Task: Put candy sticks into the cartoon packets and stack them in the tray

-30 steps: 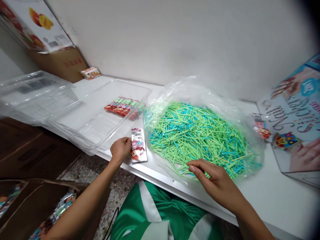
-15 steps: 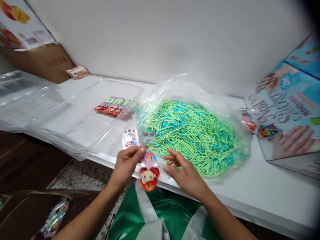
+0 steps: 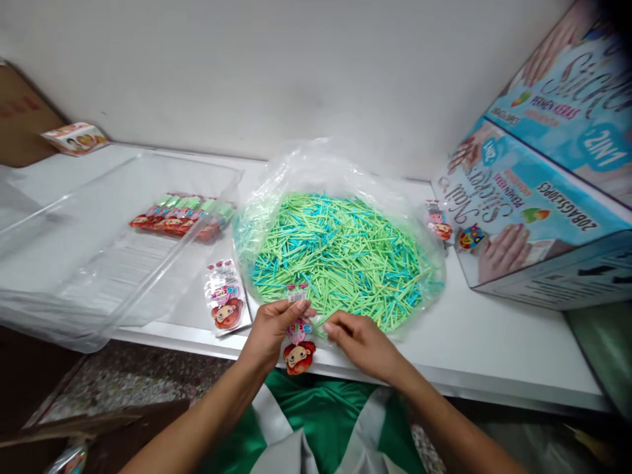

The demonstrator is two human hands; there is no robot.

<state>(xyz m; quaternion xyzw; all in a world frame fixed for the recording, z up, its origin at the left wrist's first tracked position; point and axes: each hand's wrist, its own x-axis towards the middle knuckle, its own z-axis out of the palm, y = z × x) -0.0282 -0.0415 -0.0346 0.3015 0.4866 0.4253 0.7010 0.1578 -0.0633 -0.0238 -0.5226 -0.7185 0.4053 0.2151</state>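
Observation:
At the table's front edge, my left hand (image 3: 270,329) pinches a small packet (image 3: 299,355) printed with a red-haired cartoon face; the packet hangs below the fingers. Close to its right side, my right hand (image 3: 363,342) has thumb and forefinger pressed together; what lies between them is too small to make out. Just beyond both hands, a clear plastic bag (image 3: 316,155) lies spread open, heaped with thin green and blue sticks (image 3: 340,250). A flat stack of similar face-printed packets (image 3: 226,303) rests left of my left hand.
On the left, a clear plastic tray (image 3: 99,270) holds a row of packets (image 3: 172,220) and overhangs the front edge. Printed blue boxes (image 3: 523,217) stand at the right, with another packet (image 3: 438,220) beside them. A small carton (image 3: 76,138) sits at the back left.
My view has swung to the right. The fingers of my right hand, apart before, have closed together beside the packet. My left hand keeps its hold on the packet.

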